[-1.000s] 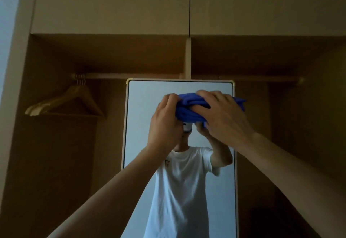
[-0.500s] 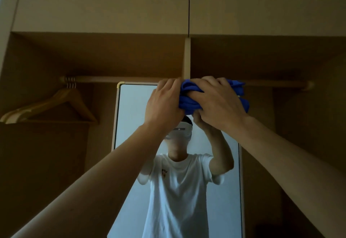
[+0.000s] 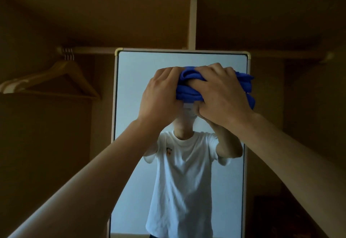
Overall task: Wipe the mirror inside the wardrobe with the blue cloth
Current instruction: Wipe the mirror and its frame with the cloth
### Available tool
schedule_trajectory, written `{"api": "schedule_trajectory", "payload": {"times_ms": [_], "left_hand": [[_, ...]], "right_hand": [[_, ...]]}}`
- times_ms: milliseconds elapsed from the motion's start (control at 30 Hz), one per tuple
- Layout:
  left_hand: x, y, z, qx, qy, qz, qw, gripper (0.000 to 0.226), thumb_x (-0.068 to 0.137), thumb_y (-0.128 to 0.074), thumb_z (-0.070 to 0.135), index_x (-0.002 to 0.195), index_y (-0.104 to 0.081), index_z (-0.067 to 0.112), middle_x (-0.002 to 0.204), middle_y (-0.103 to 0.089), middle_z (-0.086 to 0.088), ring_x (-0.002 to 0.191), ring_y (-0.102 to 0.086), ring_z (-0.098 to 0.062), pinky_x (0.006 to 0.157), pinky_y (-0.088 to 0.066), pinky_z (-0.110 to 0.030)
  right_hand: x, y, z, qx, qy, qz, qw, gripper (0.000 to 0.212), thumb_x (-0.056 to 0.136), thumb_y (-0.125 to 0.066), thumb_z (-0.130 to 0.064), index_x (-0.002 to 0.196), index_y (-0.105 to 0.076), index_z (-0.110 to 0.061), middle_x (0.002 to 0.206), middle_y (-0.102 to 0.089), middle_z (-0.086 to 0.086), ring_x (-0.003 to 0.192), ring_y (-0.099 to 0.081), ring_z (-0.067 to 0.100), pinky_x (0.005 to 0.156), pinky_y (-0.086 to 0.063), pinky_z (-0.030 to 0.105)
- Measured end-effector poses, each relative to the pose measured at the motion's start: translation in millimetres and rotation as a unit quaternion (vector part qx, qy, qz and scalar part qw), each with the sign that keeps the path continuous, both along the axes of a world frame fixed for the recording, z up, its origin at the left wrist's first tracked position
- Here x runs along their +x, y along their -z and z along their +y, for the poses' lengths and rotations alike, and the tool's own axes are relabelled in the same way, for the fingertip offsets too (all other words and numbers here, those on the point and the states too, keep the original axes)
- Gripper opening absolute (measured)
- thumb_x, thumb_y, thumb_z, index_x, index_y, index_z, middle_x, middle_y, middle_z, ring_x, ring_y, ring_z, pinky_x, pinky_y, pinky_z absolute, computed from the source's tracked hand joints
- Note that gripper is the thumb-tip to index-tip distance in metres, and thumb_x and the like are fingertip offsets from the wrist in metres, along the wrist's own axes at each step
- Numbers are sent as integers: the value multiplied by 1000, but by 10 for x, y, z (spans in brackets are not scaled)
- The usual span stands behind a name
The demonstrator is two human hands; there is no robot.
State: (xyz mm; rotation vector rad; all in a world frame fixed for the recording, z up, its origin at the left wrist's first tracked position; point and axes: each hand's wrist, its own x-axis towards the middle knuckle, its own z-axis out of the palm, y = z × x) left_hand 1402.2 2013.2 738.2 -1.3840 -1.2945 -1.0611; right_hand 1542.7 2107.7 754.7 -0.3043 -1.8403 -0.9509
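A tall mirror (image 3: 134,87) with a pale frame stands inside the wooden wardrobe. A bunched blue cloth (image 3: 189,87) is held against the upper part of the glass, a little below the top edge. My left hand (image 3: 159,95) grips the cloth's left side with curled fingers. My right hand (image 3: 222,95) covers and grips its right side, thumb tucked under. The cloth's right end pokes out at the mirror's right edge. The glass reflects a person in a white T-shirt with both arms raised.
A wooden rail (image 3: 89,50) runs across the wardrobe behind the mirror's top. Wooden hangers (image 3: 56,80) hang from it at the left. A vertical divider (image 3: 192,22) rises above the mirror. Dark wardrobe walls flank both sides.
Both hands and the cloth slid up to the mirror's top edge, then came back down a little over the glass. The view tilted lower.
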Motion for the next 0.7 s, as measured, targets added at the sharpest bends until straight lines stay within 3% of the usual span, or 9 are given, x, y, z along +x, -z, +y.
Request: {"api": "schedule_trajectory", "payload": {"times_ms": [233,467,700], "left_hand": [[16,599,-34,-7,40,-33,999,50,83,-74,7,131,-61,15,125,-65,6,122,-54,-17,96,-44,-22],[78,1260,-110,-42,55,-65,995,51,85,-71,2,134,-60,6,139,-61,-4,133,-51,-23,109,-45,-37],[67,1863,-134,-67,58,-94,992,54,84,-73,3,136,-60,3,145,-57,-8,140,-48,-28,107,-47,-50]], "right_hand": [[-9,596,21,-35,-40,-2,999,48,82,-66,-19,128,-61,-29,129,-59,0,114,-50,30,94,-37,45],[8,1274,-15,-79,-47,-20,996,45,85,-59,-23,130,-61,-28,137,-56,3,120,-48,31,99,-34,45],[3,1859,-105,-120,-45,-28,991,42,86,-54,-25,126,-64,-24,141,-55,7,122,-48,34,100,-34,47]]}}
